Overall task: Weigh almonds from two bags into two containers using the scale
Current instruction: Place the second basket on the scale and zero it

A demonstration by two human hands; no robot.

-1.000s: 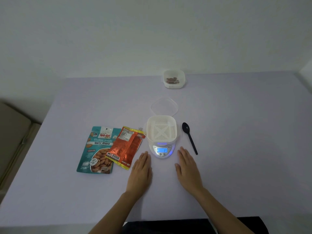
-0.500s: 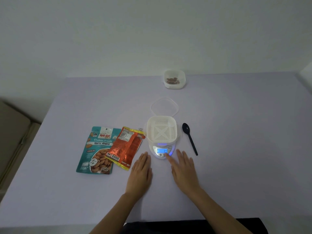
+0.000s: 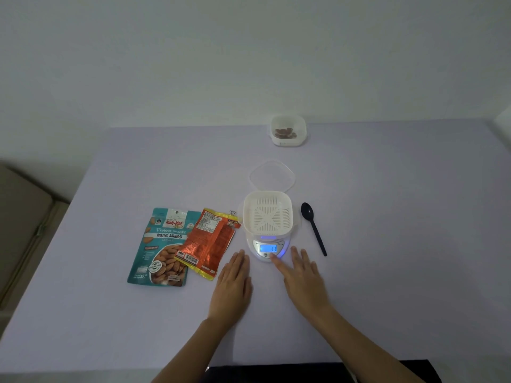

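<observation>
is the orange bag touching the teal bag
Touching. The head view shows the orange bag lying over the right edge of the teal bag, covering part of its print with no gap between them.

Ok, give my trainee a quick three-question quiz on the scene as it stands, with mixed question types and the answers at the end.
1. True or false: the slotted white container sitting on the scale has almonds in it.
2. The scale's display reads: A) 0, B) 39, C) 85.
3. What is the forefinger of the right hand touching?

Key:
1. False. The container is empty.
2. B.
3. The front of the scale, just below the display.
</observation>
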